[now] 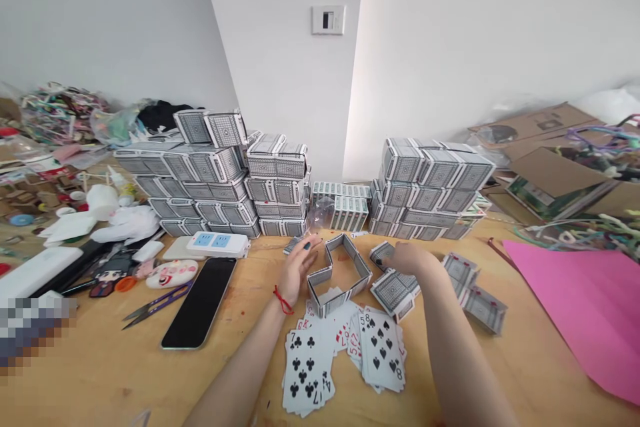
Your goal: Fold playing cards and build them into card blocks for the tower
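My left hand (pixel 296 273), a red string round its wrist, is open with fingers apart, just left of an angular ring of folded playing cards (pixel 345 297) standing on edge. My right hand (pixel 409 260) is bent down over a small folded playing-card block (pixel 383 252), its fingertips closed against it and partly hidden. Below that hand lies another grey-patterned card block (pixel 395 290). Loose face-up cards are spread in front of the ring, with a seven of clubs (pixel 306 367) and an eight of spades (pixel 383 353) on top.
Stacked card blocks stand at the back left (pixel 220 180) and back right (pixel 425 187). Joined card pieces (pixel 475 293) lie right, before pink paper (pixel 575 307). A phone (pixel 200 303), thread snips (pixel 157 303) and a power strip (pixel 220 243) lie left. A cardboard box (pixel 555 180) sits far right.
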### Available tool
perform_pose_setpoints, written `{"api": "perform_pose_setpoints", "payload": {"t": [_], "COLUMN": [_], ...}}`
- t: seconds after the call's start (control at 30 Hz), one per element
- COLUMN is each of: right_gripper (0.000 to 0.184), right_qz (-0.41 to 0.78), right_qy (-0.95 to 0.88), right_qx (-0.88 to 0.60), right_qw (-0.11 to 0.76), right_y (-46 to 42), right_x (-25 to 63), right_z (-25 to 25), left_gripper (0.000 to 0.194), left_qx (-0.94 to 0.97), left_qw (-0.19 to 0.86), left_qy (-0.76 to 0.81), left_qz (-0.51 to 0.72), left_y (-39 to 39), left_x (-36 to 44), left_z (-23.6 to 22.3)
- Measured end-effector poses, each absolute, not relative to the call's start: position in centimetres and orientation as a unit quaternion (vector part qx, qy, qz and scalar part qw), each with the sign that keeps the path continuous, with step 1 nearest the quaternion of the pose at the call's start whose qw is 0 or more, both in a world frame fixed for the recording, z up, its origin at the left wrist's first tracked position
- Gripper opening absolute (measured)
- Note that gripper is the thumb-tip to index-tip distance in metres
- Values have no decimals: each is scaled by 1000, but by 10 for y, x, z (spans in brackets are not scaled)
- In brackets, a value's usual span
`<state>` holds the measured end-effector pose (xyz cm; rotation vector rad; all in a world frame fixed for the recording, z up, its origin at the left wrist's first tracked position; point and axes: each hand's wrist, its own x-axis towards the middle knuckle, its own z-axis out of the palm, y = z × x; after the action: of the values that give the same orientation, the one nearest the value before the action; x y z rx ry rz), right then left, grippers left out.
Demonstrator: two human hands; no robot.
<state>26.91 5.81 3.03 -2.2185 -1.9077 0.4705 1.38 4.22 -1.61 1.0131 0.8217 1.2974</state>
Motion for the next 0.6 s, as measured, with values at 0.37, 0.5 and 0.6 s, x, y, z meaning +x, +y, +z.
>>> {"api": "perform_pose_setpoints", "payload": {"t": [0.37, 0.5, 0.6], "right_gripper": [33, 42, 38], "right_qz": [157, 111, 64], "right_qy": [-612, -622, -619], "right_qx": [-775, -774, -776], "right_qw": [-4, 43, 106], "right_y": [57, 53, 45], "right_x": [266, 279, 281], "right_z": [44, 61, 77], "left_gripper": [35, 36, 34], "left_qx": [406, 407, 423], "left_qw": [605, 600, 593], "left_qy": [373, 376, 375], "left_qz": [575, 577, 573], "left_y": [49, 49, 47], "left_x": [8, 8, 8], "left_z": [-24, -24, -23]}}
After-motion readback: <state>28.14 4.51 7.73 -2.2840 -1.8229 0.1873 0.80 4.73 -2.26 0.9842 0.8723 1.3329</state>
